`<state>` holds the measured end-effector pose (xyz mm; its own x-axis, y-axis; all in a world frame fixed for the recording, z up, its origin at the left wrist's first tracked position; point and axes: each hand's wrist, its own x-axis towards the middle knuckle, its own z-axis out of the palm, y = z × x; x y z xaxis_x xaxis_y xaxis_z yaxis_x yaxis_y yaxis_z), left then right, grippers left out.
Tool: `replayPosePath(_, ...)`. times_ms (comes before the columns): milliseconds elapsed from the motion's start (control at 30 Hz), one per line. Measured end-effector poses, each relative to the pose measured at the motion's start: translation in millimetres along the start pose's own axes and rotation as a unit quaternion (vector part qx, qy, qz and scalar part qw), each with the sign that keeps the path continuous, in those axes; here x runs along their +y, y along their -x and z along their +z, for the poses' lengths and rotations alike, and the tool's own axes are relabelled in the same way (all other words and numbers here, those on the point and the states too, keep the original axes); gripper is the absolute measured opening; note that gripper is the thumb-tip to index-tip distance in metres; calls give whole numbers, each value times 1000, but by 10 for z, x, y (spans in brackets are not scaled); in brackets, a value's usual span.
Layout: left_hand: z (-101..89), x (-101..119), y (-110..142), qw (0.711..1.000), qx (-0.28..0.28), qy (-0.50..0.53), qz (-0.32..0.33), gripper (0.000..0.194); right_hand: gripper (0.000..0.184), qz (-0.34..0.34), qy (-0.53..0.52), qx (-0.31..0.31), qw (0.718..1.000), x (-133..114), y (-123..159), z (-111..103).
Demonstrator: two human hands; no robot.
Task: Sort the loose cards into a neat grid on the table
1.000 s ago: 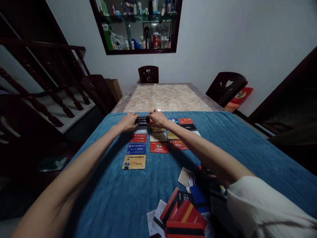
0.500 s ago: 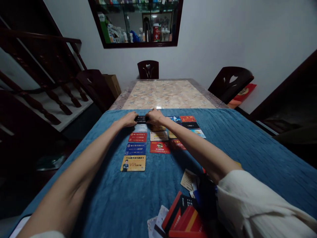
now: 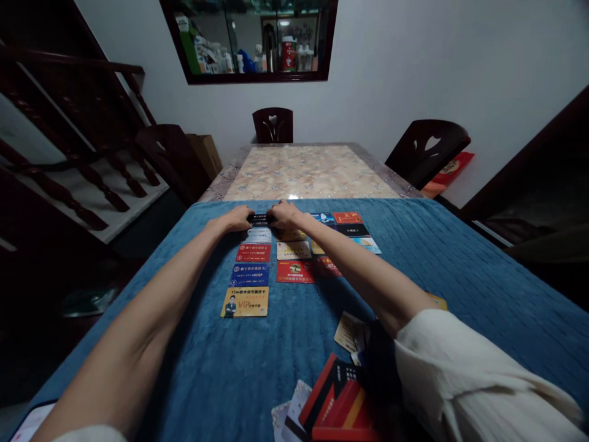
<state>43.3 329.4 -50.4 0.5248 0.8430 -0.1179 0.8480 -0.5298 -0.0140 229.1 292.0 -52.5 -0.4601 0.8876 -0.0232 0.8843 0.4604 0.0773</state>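
Note:
At the far end of the left column of cards lies a black card (image 3: 260, 220). My left hand (image 3: 236, 218) closes on its left edge and my right hand (image 3: 284, 215) on its right edge, fingertips pressed to it. Below it in the column lie a silver card (image 3: 257, 235), a red card (image 3: 254, 253), a blue card (image 3: 249, 275) and a gold VIP card (image 3: 245, 302). Beside this column, a cream card (image 3: 293, 250) and a red card with a portrait (image 3: 295, 271) form part of another column. My right forearm covers some cards further right.
A loose pile of red-and-black cards (image 3: 338, 399) lies near the front, partly under my right sleeve. A phone (image 3: 37, 422) shows at the lower left. The blue cloth (image 3: 197, 362) covers the near table; the tiled tabletop (image 3: 299, 172) is beyond, with dark chairs (image 3: 273, 126) around.
The view has tilted down slightly and shifted, bringing the phone into sight. Both hands stay at the black card's sides, with only small movement.

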Motion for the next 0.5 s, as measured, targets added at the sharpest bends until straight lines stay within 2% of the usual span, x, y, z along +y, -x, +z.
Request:
replayPosePath(300,-1,56,-16,1000,-16,4,-11,34,38,-17,13,-8,1000,-24,16,-46)
replayPosePath(500,19,78,-7,1000,-5,12,-19,38,38,-28,24,-8,999,-31,49,-70)
